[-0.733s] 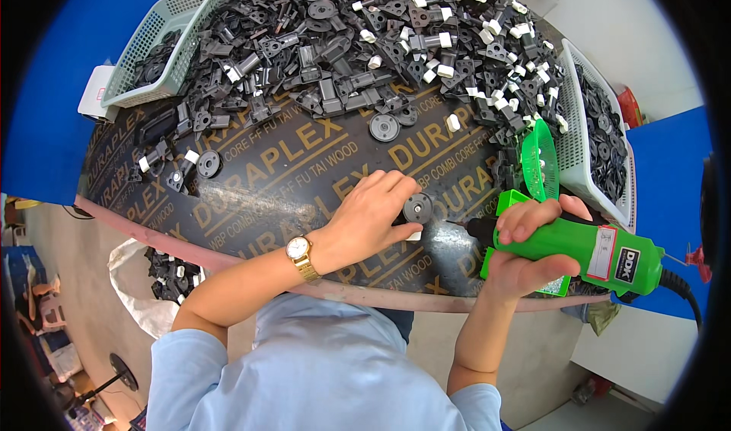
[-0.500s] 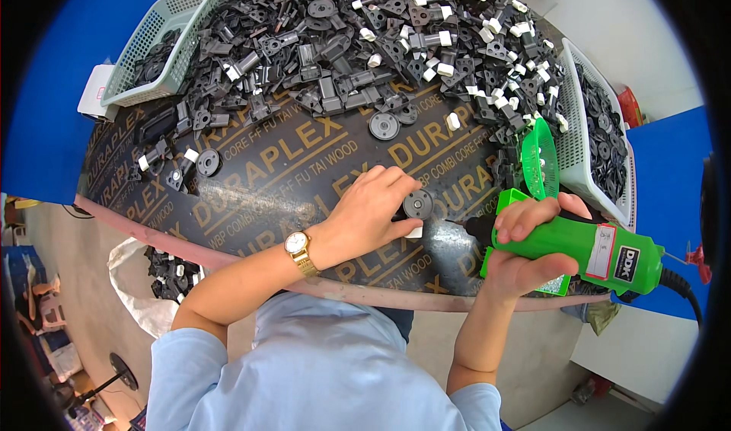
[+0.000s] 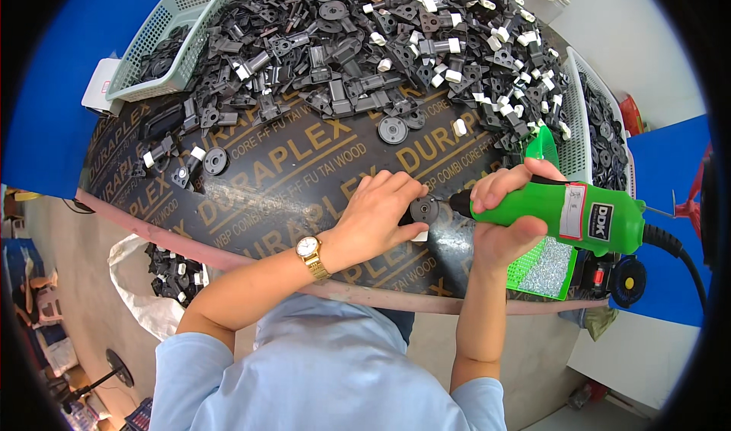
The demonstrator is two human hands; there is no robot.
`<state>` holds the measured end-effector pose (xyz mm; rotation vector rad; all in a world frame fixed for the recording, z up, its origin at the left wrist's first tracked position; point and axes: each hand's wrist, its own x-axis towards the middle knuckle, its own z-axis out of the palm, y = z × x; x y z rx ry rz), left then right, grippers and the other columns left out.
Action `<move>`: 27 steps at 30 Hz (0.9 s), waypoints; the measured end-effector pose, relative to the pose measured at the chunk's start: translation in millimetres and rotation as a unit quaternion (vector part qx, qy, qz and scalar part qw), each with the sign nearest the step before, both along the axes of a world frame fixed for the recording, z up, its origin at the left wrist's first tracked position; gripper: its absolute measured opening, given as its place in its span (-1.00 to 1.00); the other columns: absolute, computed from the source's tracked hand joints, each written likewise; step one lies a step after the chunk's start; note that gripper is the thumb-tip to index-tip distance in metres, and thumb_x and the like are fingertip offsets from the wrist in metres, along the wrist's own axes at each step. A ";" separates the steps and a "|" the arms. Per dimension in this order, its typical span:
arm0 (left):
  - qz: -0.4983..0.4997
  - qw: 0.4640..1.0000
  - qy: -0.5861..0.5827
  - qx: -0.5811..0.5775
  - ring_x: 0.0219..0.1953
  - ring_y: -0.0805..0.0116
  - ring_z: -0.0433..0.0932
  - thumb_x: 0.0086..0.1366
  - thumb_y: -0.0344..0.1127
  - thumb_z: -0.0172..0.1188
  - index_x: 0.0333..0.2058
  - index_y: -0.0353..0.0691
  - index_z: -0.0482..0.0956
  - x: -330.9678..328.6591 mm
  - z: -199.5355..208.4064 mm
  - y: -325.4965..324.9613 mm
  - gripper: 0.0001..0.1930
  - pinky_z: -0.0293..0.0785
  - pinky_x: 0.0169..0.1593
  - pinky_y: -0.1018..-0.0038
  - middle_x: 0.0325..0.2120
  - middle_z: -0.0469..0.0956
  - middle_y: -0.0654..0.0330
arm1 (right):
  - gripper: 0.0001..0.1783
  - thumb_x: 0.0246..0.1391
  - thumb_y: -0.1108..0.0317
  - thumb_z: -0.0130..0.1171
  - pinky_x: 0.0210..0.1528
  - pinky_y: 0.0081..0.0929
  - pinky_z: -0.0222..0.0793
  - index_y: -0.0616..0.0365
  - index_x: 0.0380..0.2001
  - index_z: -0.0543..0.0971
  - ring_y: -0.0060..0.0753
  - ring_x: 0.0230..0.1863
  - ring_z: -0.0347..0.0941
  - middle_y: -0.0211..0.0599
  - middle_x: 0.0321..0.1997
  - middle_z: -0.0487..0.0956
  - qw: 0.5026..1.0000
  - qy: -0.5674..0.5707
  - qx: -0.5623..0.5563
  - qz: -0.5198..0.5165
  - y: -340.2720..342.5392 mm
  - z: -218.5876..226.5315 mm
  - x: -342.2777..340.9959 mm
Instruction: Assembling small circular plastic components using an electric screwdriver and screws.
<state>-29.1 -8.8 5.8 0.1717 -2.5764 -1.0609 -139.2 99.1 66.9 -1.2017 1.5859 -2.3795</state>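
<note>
My left hand is closed around a black plastic part with a round disc, pressing it to the dark printed board. A bit of white shows at the part's lower end; the rest is hidden under my fingers. In my right hand lies a green electric screwdriver, held level with its black nose pointing left. Its thin bit reaches the disc's upper right edge; whether it touches cannot be made out. Below the screwdriver stands a green tray of small silvery screws.
A big heap of black parts, many with white tips, covers the far side. Mesh baskets stand at the far left and right. Loose discs lie before the heap. A green scoop-like dish and black cable are at right.
The screwdriver has moved left, bringing its bit from beside the part up to the disc. More of the screw tray shows now. My left hand stays nearly in place; the view has shifted slightly.
</note>
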 end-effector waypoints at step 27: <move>-0.006 1.000 0.021 -0.002 -0.25 0.24 0.34 -0.03 -0.18 0.35 -0.18 -0.17 0.46 2.3 -6.0 -1.3 -0.57 0.15 -0.20 0.33 -0.36 0.35 0.22 | -0.19 -0.06 -0.36 0.04 -0.66 -0.59 0.13 0.20 -0.07 0.26 -0.55 -0.67 0.20 -0.41 -0.64 0.28 0.986 0.062 0.005 -0.153 53.5 30.6 -10.1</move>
